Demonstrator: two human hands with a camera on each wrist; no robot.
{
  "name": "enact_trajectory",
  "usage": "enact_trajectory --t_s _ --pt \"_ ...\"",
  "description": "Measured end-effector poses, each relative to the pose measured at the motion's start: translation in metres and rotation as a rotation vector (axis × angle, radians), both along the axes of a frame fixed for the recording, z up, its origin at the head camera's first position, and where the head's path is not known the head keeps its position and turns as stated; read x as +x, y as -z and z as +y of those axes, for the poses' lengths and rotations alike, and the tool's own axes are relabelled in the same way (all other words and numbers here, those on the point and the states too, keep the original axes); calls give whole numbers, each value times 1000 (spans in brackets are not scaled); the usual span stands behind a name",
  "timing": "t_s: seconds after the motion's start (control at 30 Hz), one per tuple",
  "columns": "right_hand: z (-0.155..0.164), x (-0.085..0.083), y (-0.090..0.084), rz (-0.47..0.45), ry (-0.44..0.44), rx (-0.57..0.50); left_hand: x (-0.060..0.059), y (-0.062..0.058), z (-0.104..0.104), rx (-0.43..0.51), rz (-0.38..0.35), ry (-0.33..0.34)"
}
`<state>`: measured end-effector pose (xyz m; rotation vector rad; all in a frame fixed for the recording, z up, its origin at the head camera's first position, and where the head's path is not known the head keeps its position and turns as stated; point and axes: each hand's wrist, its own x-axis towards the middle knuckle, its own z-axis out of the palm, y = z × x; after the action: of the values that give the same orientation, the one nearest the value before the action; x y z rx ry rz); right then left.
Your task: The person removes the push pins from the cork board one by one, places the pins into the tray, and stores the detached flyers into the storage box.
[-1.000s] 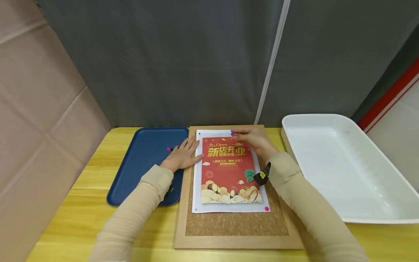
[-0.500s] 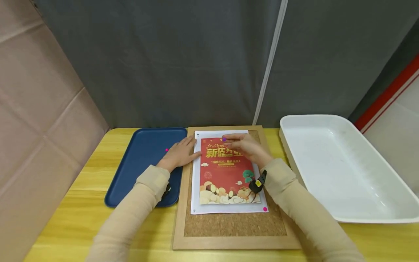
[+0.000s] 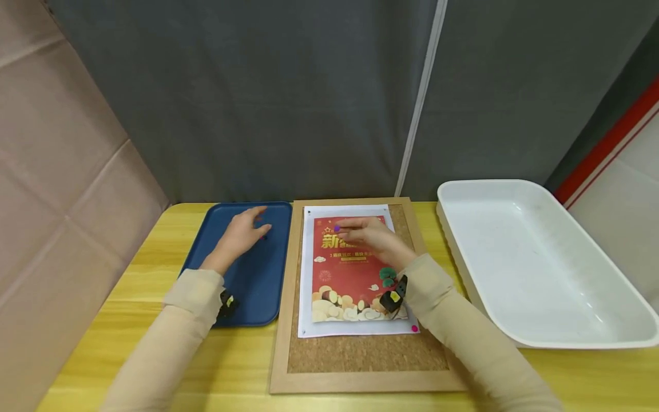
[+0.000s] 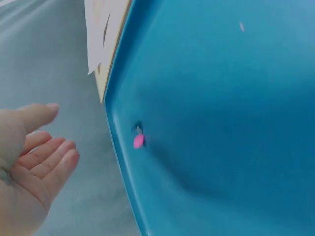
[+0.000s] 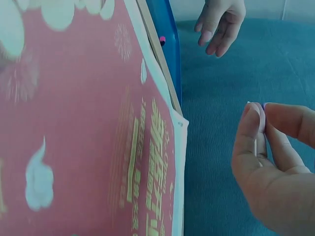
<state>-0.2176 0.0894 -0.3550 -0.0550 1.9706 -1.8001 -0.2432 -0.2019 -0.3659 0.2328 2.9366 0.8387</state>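
Observation:
My left hand (image 3: 238, 237) hovers over the blue tray (image 3: 257, 286), thumb and fingers spread apart with nothing between them. A pink pushpin (image 4: 139, 141) lies on the tray close to that hand; in the head view the fingers nearly cover it. My right hand (image 3: 378, 237) pinches a purple pushpin (image 3: 337, 228) between thumb and fingertips, above the upper part of a red poster (image 3: 350, 280). The poster lies over a white sheet (image 3: 306, 274) on a wood-framed cork board (image 3: 370, 355). Another pink pushpin (image 3: 414, 328) sits in the sheet's lower right corner.
A large white basin (image 3: 535, 257) stands on the table right of the board. The yellow wooden table (image 3: 128, 297) ends at a grey curtain (image 3: 288, 114) behind. A black wrist camera (image 3: 393, 298) is strapped under the right wrist.
My left hand has lifted off the sheet and board's left edge and moved left over the tray. The right hand, still pinching the purple pushpin, has come left and slightly nearer.

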Motion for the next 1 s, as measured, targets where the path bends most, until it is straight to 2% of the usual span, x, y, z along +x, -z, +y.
enact_trajectory --t_s 0.17,0.33,0.67,1.0 --pt "-10 4 1 24 -52 15 7 -5 -25 41 37 -58" --pt "-20 8 2 38 -107 51 13 -4 -44 56 93 -68" --pt "-43 17 4 35 -181 8 28 5 -74 44 99 -92" --pt "-60 23 8 33 -228 -20 33 14 -100 3 82 -132"
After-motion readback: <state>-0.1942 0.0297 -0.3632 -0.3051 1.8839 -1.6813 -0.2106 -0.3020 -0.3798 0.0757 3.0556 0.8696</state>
